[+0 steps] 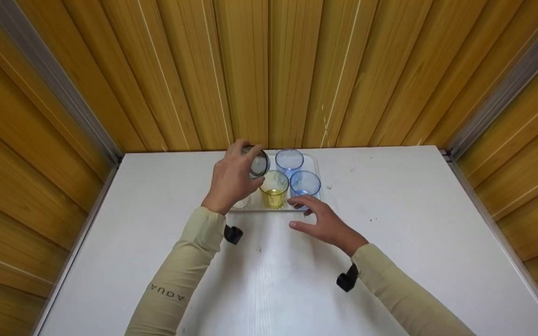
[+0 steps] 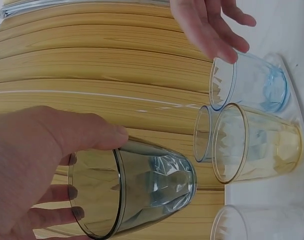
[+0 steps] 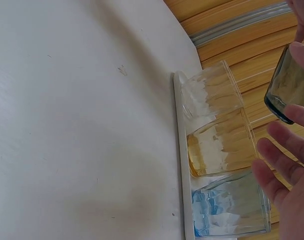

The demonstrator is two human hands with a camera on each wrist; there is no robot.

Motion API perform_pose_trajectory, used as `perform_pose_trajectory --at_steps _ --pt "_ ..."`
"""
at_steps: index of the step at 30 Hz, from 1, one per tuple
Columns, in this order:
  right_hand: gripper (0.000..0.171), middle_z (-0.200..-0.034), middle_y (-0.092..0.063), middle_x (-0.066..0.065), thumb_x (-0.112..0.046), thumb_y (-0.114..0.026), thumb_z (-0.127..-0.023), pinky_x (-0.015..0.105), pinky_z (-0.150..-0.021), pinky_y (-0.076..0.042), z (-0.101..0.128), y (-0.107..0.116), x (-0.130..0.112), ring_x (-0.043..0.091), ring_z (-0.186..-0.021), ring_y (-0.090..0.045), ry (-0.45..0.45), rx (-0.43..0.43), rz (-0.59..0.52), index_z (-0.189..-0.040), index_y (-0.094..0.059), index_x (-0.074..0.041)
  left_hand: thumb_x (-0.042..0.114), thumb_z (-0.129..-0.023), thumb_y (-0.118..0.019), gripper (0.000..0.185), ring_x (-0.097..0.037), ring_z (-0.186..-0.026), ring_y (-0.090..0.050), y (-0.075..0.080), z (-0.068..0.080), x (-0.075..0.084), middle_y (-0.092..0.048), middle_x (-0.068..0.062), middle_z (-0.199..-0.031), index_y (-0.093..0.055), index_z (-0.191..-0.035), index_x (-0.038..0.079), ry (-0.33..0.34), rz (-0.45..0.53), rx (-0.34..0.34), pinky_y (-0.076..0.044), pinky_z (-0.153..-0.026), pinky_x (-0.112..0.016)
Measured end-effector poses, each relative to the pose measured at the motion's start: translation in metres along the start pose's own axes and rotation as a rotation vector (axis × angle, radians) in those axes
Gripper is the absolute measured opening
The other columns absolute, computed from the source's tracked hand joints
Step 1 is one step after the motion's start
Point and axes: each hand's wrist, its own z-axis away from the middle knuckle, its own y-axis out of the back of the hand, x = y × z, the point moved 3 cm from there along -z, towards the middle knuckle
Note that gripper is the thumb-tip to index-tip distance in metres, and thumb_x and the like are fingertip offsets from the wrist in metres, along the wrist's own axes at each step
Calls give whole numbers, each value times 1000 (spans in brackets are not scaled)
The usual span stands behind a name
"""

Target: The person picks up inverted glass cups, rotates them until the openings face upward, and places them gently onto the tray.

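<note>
Grey glass (image 2: 136,192) gripped in left hand (image 1: 232,179); right hand (image 1: 321,222) open, fingers spread, empty.

The grey tumbler (image 2: 141,192), yellow tumbler (image 2: 257,145) and blue tumblers (image 2: 252,82) look like glossy, faceted clear glass or plastic. The table (image 1: 390,224) is matt white, faintly grained. The wall panels (image 1: 250,70) are glossy yellow wood.

White table (image 1: 390,261) — wooden slat walls (image 1: 250,70)
</note>
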Motion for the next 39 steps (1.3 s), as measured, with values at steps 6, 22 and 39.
perform_pose_trajectory --at_steps 6,22,39 --pt "51 -130 -57 -3 -38 -71 -87 46 -96 -50 0 0 0 27 -122 -54 11 2 0 -132 -55 -21 34 -78 -77 64 -27 -121 -51 -3 -3 -4 -45 -9 -141 -51 -137 28 4 16 -7 -56 -81 -46" --pt "50 -130 -56 -6 -37 -71 -87 47 -98 -48 1 -2 -1 19 -120 -52 0 -5 4 -132 -54 -25 32 -78 -79 64 -27 -121 -51 -13 -16 -14 -44 -9 -142 -53 -136 26 34 37 -48 -55 -85 -48" --pt "49 -128 -57 -7 -33 -71 -87 48 -96 -49 3 0 -1 14 -118 -53 18 7 27 -133 -54 -25 30 -76 -80 63 -30 -118 -53 -19 -34 -21 -48 -12 -136 -56 -133 21 25 9 -50 -54 -80 -49"
